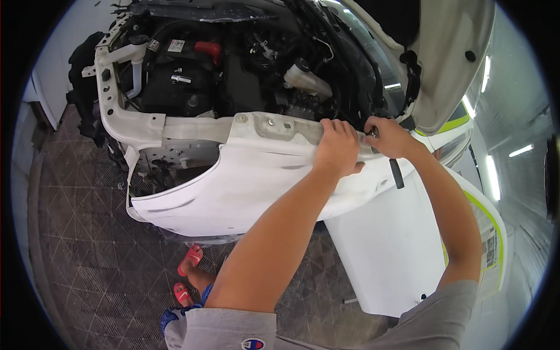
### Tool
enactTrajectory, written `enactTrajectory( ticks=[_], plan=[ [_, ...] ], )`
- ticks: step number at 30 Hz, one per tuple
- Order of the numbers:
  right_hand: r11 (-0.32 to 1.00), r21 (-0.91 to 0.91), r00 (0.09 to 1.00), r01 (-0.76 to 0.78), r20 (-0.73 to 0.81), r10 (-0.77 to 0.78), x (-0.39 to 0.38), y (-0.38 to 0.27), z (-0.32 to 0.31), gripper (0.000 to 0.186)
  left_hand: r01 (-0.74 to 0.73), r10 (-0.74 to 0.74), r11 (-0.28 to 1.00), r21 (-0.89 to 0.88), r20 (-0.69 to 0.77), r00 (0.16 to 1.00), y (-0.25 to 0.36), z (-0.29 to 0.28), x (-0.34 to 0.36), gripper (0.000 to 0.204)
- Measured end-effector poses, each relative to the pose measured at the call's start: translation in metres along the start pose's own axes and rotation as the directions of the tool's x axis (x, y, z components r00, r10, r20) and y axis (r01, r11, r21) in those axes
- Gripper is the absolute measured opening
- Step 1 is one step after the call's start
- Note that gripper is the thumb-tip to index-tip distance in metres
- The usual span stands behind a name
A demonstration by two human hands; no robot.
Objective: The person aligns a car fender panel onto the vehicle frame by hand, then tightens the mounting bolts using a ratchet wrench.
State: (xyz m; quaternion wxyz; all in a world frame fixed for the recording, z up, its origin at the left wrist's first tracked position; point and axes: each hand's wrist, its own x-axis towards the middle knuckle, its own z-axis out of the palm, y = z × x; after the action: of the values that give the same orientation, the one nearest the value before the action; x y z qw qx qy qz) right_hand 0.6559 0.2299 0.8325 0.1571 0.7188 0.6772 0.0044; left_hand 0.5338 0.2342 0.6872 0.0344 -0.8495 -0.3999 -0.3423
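A white front fender [251, 175] is on the car beside the engine bay. My left hand [339, 149] rests over its upper edge, fingers bent over the inner flange and thumb on the outer side. Just right of it, my right hand [389, 139] is closed around a ratchet wrench [397, 174] at the fender's rear upper corner. The ratchet's black handle points down below the hand; a bit of shiny metal shows by the fingers, but its tip is hidden. Bolt heads show along the fender's flange.
A small chrome socket piece [182, 79] lies on the black battery [175, 87]. The raised hood [452, 70] is at the upper right. A white door [379, 245] stands open below my right arm. Green masking tape [493, 219] edges the car behind it. Dark tiles [76, 233] cover the floor.
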Motion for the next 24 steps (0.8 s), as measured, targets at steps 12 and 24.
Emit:
enactTrajectory(
  ticks=[12, 24],
  plan=[
    [0.995, 0.064, 0.991, 0.079, -0.110, -0.072, 0.020, 0.020, 0.017, 0.026, 0.001, 0.003, 0.999, -0.045, 0.091, 0.996, 0.004, -0.003, 0.002, 0.078],
    [0.985, -0.044, 0.983, 0.169, 0.085, -0.165, 0.009, -0.003, -0.010, 0.024, 0.003, 0.001, 0.999, -0.048, 0.081, 0.997, 0.001, -0.002, 0.001, 0.072]
  ],
)
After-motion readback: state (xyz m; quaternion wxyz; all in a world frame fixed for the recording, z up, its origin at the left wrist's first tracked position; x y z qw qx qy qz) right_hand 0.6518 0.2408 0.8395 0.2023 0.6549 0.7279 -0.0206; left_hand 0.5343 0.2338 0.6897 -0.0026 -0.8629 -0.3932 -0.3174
